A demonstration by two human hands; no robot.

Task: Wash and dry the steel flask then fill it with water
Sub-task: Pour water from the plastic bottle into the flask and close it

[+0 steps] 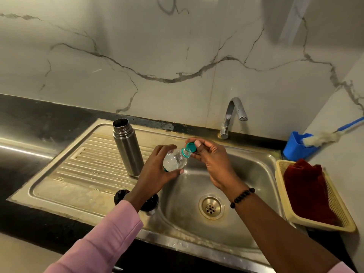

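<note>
Open cylindrical steel flask (128, 146) stood on drainboard | clear plastic water bottle (175, 160) gripped by left hand (157, 170) | green cap (191, 147) pinched in right hand (212, 158) fingers | filling judged imminent, not begun.

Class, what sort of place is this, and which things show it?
Most likely a home kitchen: a steel sink with a ribbed drainboard, a tap against a marble-look wall, and a dark stone counter.

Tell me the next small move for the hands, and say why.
Probably bring the bottle over the flask and tip it. The right hand already pinches the green cap clear of the neck, the left hand grips the bottle, and the flask stands open on the drainboard.
</note>
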